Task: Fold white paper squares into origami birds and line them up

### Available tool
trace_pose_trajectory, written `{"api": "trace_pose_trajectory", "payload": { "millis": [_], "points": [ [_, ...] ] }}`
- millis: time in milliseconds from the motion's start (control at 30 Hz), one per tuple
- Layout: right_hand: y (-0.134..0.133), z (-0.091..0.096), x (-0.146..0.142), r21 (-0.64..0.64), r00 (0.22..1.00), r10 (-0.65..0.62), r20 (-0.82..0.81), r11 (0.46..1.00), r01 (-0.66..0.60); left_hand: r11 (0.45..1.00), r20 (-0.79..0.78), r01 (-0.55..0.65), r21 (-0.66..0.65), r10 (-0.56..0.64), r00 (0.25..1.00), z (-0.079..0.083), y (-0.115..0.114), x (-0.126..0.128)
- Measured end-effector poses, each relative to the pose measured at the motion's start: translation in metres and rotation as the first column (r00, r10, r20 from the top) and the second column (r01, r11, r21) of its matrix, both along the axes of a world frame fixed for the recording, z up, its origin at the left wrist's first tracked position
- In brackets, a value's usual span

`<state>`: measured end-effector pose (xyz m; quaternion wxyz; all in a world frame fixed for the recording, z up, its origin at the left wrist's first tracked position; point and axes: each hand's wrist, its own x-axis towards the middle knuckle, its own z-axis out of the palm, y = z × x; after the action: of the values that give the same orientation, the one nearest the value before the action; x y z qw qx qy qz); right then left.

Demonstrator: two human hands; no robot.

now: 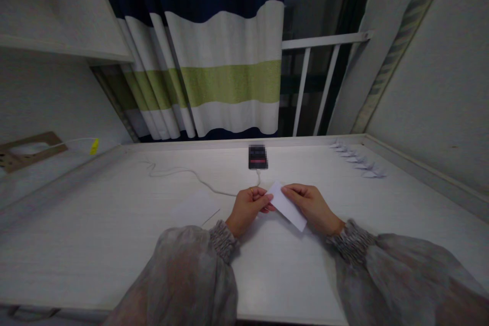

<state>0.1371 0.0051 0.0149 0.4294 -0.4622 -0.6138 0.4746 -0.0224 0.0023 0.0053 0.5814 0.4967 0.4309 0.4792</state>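
A folded sheet of white paper [289, 208] is held between my two hands, tilted just above the white desk. My left hand [252, 206] pinches its left edge, thumb on top and the other fingers underneath. On the upper right edge, my right hand [311, 206] grips the paper between thumb and fingers. A ring shows on a left finger. Some of the fingertips are hidden behind the paper.
Several folded white paper figures [359, 159] stand in a row at the back right. A dark phone-like device [258, 157] with a white cable [206, 183] sits behind my hands. White paper sheets [195, 207] lie to the left. A curtain [229, 61] hangs beyond the desk [114, 244].
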Motion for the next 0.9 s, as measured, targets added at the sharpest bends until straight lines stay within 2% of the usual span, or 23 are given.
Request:
{"api": "trace_pose_trajectory", "payload": {
  "millis": [167,467,900],
  "points": [
    [0.0021,-0.0007,0.0012,-0.046,0.999,0.031,0.014,0.998,-0.03,0.997,-0.057,0.066,0.038,-0.064,0.996,-0.0006,0.0005,-0.0017],
    [-0.0009,-0.0037,-0.0028,-0.053,0.974,0.178,0.142,0.984,-0.172,0.986,-0.106,0.021,0.167,-0.004,0.994,-0.0078,0.0054,-0.002],
    [0.0005,0.001,-0.0028,-0.033,0.964,0.182,0.196,0.983,-0.179,0.988,-0.065,-0.069,0.135,0.079,0.995,-0.0006,0.001,-0.0017]
  ]
}}
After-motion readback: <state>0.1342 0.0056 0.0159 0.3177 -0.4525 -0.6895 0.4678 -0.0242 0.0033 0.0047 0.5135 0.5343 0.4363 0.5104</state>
